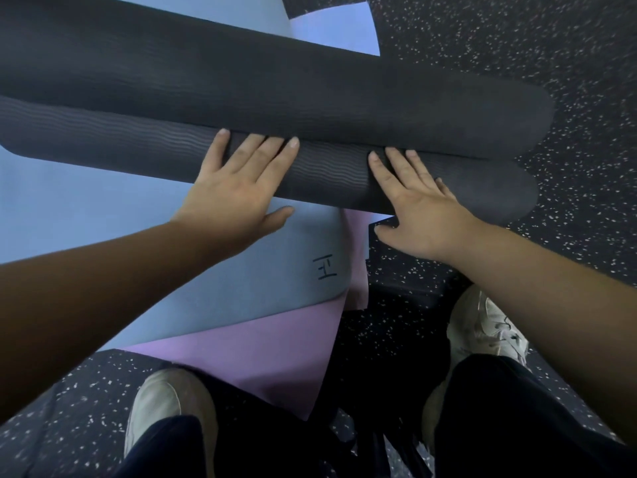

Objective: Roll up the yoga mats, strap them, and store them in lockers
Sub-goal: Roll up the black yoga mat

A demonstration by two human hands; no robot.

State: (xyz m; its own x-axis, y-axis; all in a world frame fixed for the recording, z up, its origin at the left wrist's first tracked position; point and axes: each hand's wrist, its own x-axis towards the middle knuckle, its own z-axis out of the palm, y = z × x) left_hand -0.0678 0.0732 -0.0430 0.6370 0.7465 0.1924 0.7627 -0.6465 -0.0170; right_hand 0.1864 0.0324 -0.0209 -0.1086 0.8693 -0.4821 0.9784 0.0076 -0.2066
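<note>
Under both palms lies the dark mat roll: left hand and right hand press it flat-fingered, gripping nothing. The rolling step seems in hand; next, an even push forward over the unrolled part beyond the fingertips.

A dark charcoal yoga mat, partly rolled, is marked by fine wavy ribbing along its rolled portion, while its flat stretch is covered in a fainter horizontal grain. Beneath it, a pale blue mat is seen, bearing a small black hand-drawn mark near its rounded corner. A lilac-purple mat is shown under the blue one, and a periwinkle-blue corner appears at the top. The floor is finished in near-black rubber flecked with white and grey specks. Off-white shoes and dark navy trousers are worn.
</note>
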